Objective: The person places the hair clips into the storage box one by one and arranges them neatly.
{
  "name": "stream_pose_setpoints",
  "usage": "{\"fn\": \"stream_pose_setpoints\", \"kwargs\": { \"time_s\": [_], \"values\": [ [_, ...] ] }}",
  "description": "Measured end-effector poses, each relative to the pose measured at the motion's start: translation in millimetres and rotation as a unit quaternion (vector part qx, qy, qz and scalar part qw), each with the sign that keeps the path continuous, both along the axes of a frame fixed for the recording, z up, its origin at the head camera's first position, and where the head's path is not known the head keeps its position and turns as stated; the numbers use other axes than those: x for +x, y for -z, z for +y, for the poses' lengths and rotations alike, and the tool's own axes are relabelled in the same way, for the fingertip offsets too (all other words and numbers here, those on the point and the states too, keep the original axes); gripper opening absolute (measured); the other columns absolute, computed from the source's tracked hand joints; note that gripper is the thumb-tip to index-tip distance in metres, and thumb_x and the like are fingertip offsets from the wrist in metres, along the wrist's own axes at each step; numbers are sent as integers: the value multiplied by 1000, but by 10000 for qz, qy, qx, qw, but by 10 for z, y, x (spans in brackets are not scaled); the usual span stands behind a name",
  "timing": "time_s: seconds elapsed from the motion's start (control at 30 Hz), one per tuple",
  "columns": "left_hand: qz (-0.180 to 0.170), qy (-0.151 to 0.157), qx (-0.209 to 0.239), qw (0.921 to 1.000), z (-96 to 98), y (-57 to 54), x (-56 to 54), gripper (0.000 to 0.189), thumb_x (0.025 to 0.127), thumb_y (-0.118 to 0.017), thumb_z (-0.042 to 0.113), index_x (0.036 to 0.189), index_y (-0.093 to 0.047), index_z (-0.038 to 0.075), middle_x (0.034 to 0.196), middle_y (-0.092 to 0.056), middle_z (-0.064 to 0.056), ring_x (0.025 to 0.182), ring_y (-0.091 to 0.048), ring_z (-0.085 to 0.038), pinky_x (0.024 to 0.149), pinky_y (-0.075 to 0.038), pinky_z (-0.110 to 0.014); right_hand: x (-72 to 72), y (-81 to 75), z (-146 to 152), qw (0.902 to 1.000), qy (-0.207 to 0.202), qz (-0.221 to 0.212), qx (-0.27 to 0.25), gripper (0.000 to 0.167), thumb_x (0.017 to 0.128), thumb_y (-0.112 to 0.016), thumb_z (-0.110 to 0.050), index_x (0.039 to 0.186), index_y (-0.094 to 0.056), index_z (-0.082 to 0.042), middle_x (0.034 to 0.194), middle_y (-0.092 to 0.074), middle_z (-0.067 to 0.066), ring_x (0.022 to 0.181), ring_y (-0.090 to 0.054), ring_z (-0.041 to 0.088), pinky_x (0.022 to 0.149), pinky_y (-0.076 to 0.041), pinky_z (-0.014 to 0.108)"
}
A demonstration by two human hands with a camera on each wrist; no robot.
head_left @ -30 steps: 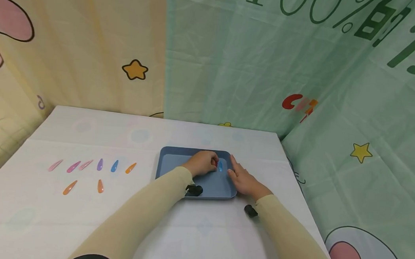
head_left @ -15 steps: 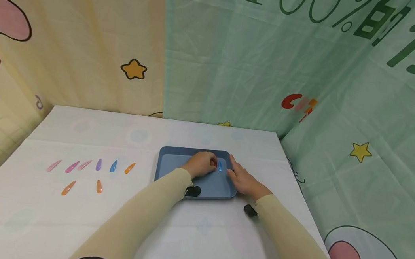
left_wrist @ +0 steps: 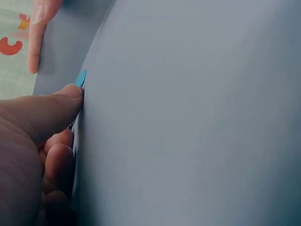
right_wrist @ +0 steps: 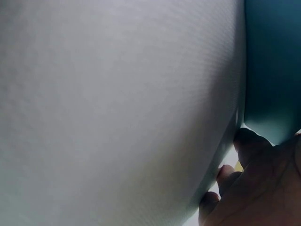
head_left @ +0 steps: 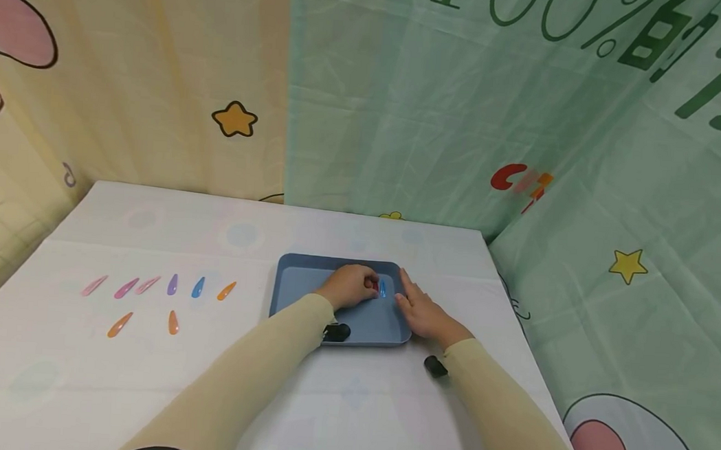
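Observation:
My left hand [head_left: 350, 284] is over the blue-grey tray [head_left: 373, 325], thumb and fingers pinched together. A small reddish bit, seemingly a hair clip [head_left: 374, 286], shows at its fingertips; most of it is hidden. Right beside them a blue hair clip [head_left: 383, 288] lies in the tray. In the left wrist view the tip of the blue clip [left_wrist: 81, 77] sticks out past the thumb. With fingers extended, my right hand [head_left: 424, 315] rests along the tray's right rim. The right wrist view has the right hand [right_wrist: 263, 179] at the tray's edge [right_wrist: 273, 70].
Several teardrop-shaped hair clips lie on the white tablecloth to the left, among them a purple clip [head_left: 173, 284], a blue clip [head_left: 198, 287] and an orange clip [head_left: 173, 323]. Printed curtains [head_left: 392, 117] hang behind the table and at its right side.
Hardly anything differs. Both hands keep their places at the tray, and the clips on the table lie as before; the head view shifts slightly.

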State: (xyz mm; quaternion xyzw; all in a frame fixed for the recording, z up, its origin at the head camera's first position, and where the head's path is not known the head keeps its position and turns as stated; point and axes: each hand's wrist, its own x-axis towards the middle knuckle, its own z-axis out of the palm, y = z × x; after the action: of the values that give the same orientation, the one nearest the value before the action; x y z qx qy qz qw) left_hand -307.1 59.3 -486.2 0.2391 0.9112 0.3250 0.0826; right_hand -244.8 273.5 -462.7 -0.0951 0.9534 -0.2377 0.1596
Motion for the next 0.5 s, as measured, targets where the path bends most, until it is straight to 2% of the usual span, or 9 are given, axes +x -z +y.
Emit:
{"fn": "stream_pose_setpoints", "kwargs": {
  "time_s": [0.5],
  "values": [
    [-95, -63, 0, 9999, -7, 7, 6, 40, 98, -76, 31, 134, -72, 13, 99, -69, 3, 88, -60, -14, 84, -51, -32, -30, 45, 15, 10000, -21, -9, 8, 69, 117, -29, -36, 170, 9, -15, 177, -7, 18, 163, -7, 42, 130, -8, 62]
  ]
}}
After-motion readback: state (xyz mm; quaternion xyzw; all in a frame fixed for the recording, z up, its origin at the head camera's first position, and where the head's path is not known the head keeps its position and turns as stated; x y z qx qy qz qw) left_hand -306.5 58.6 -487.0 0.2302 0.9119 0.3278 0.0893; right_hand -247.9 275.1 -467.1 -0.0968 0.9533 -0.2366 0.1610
